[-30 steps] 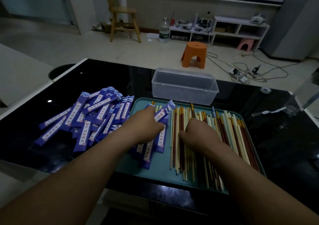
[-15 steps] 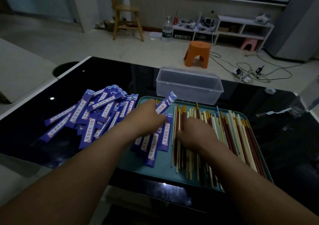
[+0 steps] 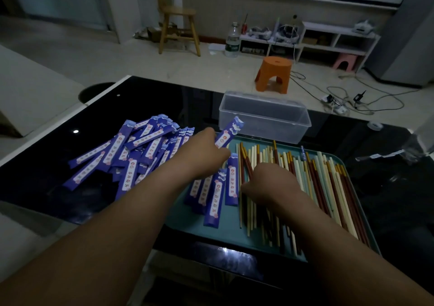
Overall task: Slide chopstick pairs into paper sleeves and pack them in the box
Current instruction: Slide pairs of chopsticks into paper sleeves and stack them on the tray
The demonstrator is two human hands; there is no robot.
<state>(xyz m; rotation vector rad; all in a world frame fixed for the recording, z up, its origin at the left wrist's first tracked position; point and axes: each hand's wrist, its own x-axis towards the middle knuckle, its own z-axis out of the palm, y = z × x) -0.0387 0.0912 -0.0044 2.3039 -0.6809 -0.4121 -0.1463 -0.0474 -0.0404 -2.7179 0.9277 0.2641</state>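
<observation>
the left hand [image 3: 203,152] is gripping one purple paper sleeve [image 3: 231,131] by its lower part, with fingers curling round it, so the sleeve is sticking out past the knuckles and tilting up toward the near left corner of the clear box [image 3: 264,127]; in this dim view it is looking as if its tip is hanging just in front of the box wall rather than touching it. the right hand [image 3: 270,181] is lying knuckles-up on the loose chopsticks [image 3: 317,181], fingers bending down among them, and i cannot tell whether it is pinching any. the chopsticks are lying side by side across the middle and right of the teal tray [image 3: 225,234], running from far edge to near edge. a few more sleeves [image 3: 217,193] are lying on the tray's left part, between the two forearms. the box is sitting just behind the tray's far edge, its top open. a heap of sleeves [image 3: 131,153] is spreading over the black table [image 3: 42,172] left of the tray, reaching the tray's left rim. a bare teal strip is showing along the near edge, and dark tabletop is running right of the tray.
</observation>
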